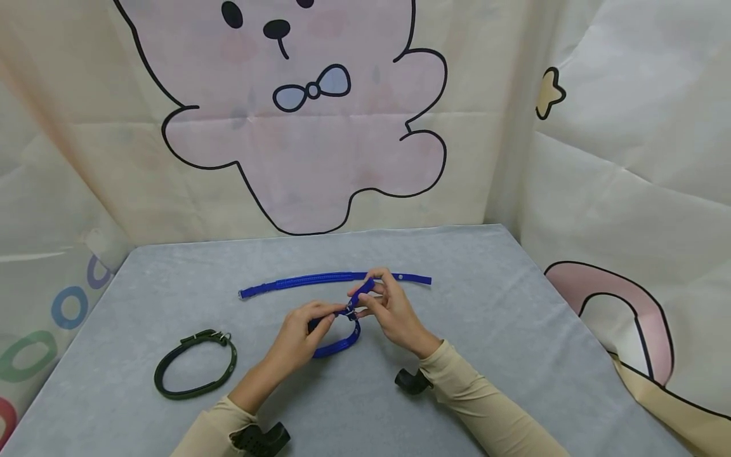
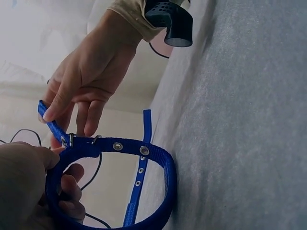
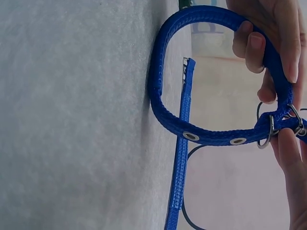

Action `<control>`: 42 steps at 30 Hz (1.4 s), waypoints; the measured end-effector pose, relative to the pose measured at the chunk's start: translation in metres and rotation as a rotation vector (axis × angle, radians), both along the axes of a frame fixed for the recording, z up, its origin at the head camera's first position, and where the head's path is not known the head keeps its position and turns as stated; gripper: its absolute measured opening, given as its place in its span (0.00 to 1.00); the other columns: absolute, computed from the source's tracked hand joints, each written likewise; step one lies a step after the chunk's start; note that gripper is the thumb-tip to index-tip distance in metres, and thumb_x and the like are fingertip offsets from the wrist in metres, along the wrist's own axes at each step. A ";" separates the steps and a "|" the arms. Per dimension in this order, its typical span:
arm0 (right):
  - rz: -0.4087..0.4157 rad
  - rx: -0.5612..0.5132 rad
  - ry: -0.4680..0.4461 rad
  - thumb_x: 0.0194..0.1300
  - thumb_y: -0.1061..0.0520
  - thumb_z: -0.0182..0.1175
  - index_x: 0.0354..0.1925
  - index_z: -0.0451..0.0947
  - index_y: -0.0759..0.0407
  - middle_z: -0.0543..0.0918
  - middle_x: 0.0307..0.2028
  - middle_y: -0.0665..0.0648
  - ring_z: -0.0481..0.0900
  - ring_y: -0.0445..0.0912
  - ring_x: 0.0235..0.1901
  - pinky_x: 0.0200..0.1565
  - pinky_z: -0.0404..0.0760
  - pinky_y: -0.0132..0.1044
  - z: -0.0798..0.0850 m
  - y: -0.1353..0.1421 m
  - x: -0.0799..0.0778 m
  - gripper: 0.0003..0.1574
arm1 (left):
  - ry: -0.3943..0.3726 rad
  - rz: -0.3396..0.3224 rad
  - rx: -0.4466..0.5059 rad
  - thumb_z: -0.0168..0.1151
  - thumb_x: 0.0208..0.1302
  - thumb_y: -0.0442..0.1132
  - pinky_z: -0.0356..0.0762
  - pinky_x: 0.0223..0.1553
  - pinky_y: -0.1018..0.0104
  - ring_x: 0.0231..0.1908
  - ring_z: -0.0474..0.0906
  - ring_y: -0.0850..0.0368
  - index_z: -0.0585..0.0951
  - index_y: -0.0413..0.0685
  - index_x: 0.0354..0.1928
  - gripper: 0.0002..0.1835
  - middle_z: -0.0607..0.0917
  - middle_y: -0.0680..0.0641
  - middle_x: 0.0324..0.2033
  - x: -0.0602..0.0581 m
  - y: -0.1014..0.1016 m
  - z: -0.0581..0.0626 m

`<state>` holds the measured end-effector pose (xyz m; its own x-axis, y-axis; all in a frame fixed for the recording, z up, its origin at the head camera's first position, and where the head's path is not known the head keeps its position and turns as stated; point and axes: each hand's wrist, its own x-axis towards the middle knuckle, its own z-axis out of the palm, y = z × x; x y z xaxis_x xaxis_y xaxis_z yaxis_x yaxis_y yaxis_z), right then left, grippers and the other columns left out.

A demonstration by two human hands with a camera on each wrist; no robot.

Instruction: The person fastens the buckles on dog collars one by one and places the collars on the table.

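A blue dog collar [image 1: 338,347], bent into a loop, is held between both hands above the table. Its metal buckle and D-ring [image 3: 266,132] sit near the fingertips, and eyelets [image 2: 117,146] line the strap. My left hand [image 1: 301,331] grips the collar beside the buckle, thumb outside and other fingers inside the loop. With thumb and fingers, my right hand [image 1: 398,316] pinches the collar's free end [image 2: 48,117], which sticks out past the buckle. Part of the buckle is hidden by fingers in the head view.
A second blue collar [image 1: 308,280] lies stretched out behind the hands. To the left, a dark green collar [image 1: 171,393] rests as a buckled loop on the grey table cloth [image 1: 457,266]. Printed curtains [image 1: 365,152] stand around the table's back and sides.
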<state>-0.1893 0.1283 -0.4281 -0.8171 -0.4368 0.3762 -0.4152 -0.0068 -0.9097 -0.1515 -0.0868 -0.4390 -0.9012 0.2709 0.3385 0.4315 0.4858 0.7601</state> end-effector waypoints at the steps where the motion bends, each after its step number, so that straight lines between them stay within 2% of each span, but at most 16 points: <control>1: 0.006 -0.001 0.001 0.77 0.64 0.51 0.56 0.60 0.66 0.81 0.50 0.76 0.88 0.59 0.43 0.41 0.88 0.48 0.000 0.000 0.000 0.14 | 0.002 0.002 -0.001 0.59 0.73 0.34 0.83 0.50 0.57 0.51 0.85 0.54 0.87 0.53 0.55 0.14 0.89 0.50 0.49 0.000 0.000 0.000; 6: 0.029 0.012 0.023 0.76 0.66 0.52 0.55 0.60 0.68 0.81 0.49 0.77 0.88 0.62 0.41 0.42 0.88 0.49 0.000 0.001 -0.001 0.15 | -0.006 0.007 0.000 0.59 0.73 0.34 0.82 0.51 0.57 0.51 0.85 0.54 0.87 0.53 0.54 0.14 0.89 0.50 0.48 -0.001 0.001 -0.001; 10: 0.030 0.050 0.037 0.75 0.67 0.53 0.55 0.63 0.69 0.80 0.50 0.77 0.88 0.62 0.40 0.42 0.88 0.47 0.002 0.002 0.000 0.15 | -0.019 0.006 -0.007 0.59 0.73 0.35 0.82 0.51 0.56 0.51 0.85 0.54 0.87 0.53 0.54 0.14 0.89 0.50 0.49 -0.001 0.001 -0.001; 16: 0.020 0.105 0.076 0.73 0.68 0.56 0.59 0.69 0.65 0.81 0.52 0.73 0.88 0.61 0.45 0.43 0.88 0.42 0.004 0.002 0.002 0.18 | -0.030 0.003 -0.010 0.59 0.73 0.35 0.82 0.52 0.53 0.52 0.85 0.53 0.87 0.53 0.55 0.14 0.89 0.49 0.50 0.000 0.000 0.001; 21: -0.011 0.167 0.115 0.72 0.68 0.57 0.62 0.72 0.63 0.84 0.53 0.69 0.86 0.61 0.50 0.46 0.87 0.37 0.004 0.000 0.004 0.21 | -0.035 -0.003 -0.005 0.59 0.73 0.34 0.82 0.51 0.57 0.51 0.85 0.54 0.87 0.53 0.55 0.14 0.88 0.50 0.49 0.000 0.000 0.002; 26: -0.064 0.223 0.151 0.73 0.63 0.59 0.61 0.73 0.60 0.85 0.52 0.64 0.85 0.58 0.53 0.45 0.86 0.36 0.003 -0.001 0.006 0.20 | -0.021 -0.004 -0.001 0.59 0.74 0.35 0.82 0.50 0.60 0.51 0.84 0.55 0.87 0.53 0.54 0.13 0.88 0.51 0.48 0.000 0.000 0.002; 33: -0.090 0.301 0.248 0.73 0.61 0.59 0.60 0.76 0.57 0.86 0.48 0.59 0.86 0.52 0.50 0.43 0.85 0.37 0.003 -0.004 0.008 0.19 | 0.013 -0.020 0.018 0.60 0.72 0.33 0.83 0.50 0.61 0.51 0.84 0.55 0.87 0.51 0.53 0.13 0.88 0.51 0.48 0.003 0.002 0.003; 42: -0.112 0.380 0.295 0.74 0.61 0.59 0.60 0.77 0.59 0.88 0.48 0.58 0.87 0.50 0.48 0.44 0.85 0.36 0.003 -0.004 0.009 0.18 | 0.045 -0.032 0.032 0.60 0.71 0.32 0.83 0.52 0.56 0.52 0.85 0.53 0.87 0.46 0.53 0.13 0.88 0.48 0.49 0.005 0.004 0.004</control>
<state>-0.1800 0.1238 -0.4253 -0.7497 -0.5036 0.4293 -0.6344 0.3624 -0.6828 -0.1464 -0.0830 -0.4350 -0.8759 0.2879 0.3872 0.4804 0.4466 0.7548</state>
